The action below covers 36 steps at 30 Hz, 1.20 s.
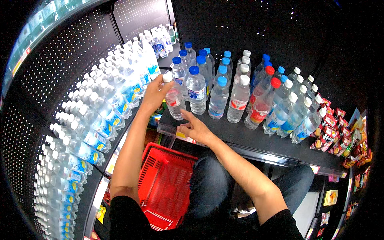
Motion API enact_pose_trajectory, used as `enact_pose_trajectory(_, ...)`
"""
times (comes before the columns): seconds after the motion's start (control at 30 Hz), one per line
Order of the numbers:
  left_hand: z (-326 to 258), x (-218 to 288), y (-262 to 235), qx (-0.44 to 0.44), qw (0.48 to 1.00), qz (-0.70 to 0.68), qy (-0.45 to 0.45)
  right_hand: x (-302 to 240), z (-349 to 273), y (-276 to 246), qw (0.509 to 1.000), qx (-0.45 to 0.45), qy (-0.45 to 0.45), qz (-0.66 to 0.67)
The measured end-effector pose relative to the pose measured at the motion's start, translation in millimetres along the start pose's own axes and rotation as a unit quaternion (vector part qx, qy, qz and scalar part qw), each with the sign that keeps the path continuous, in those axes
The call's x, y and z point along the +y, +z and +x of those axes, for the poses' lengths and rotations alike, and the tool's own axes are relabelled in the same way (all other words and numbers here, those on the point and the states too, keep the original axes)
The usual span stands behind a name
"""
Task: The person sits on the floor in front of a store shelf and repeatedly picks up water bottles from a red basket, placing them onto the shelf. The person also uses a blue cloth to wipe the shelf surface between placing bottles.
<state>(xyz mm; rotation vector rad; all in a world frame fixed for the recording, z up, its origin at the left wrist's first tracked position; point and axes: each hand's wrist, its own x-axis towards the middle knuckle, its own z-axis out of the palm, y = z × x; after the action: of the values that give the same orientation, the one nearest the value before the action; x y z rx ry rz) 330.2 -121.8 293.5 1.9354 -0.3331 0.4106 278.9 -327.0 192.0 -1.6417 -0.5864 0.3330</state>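
My left hand (155, 96) is closed around the upper part of a clear water bottle (175, 105) with a white cap and a red-and-white label. The bottle stands upright at the left front corner of a dark shelf (264, 148). My right hand (197, 129) is just right of the bottle's base, index finger stretched toward it and the other fingers loosely bent, holding nothing. Whether that fingertip touches the bottle, I cannot tell. Right of it stand a dark-blue-capped bottle (196, 90), a light-blue-capped bottle (219, 100) and a white-capped bottle (239, 100), each fronting a row.
A red shopping basket (146, 168) sits below, beside my bent knee (210, 188). White-capped water bottles (84, 150) crowd the curved left shelf. Red-capped bottles (260, 108), further white-capped bottles (306, 128) and red snack packets (326, 138) line the right. A price rail (260, 153) edges the shelf.
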Motion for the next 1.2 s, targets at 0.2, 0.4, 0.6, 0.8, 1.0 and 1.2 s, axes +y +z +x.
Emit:
enact_pose_trajectory(0.2, -3.9, -3.8, 7.9, 0.03, 0.999, 0.009, -0.034, -1.5, 0.9, 2.1, 1.0, 0.004, 0.006, -0.016)
enact_pose_trajectory(0.4, -44.8, -31.4, 19.9, 0.015, 0.999, 0.0, -0.041, -2.7, -0.8, 2.1, 1.0, 0.002, 0.019, -0.007)
enact_pose_trajectory(0.6, -76.1, -74.0, 46.4, 0.033, 0.997, 0.013, -0.07, 11.6, 3.0, -1.0, 1.0, 0.001, 0.013, 0.017)
enact_pose_trajectory(0.8, -72.6, -82.4, 66.1, 0.096, 0.986, 0.105, -0.087, 9.2, 0.3, -2.1, 0.999, 0.004, 0.039, 0.0)
enact_pose_trajectory(1.0, -57.9, -86.8, 76.4, 0.125, 0.981, 0.123, -0.084, 15.1, 1.4, -8.2, 0.998, -0.01, 0.058, -0.026)
enact_pose_trajectory(1.2, -48.4, -88.1, 78.2, 0.123, 0.98, 0.121, -0.102, -4.6, -4.6, -7.0, 0.993, -0.001, 0.116, -0.018)
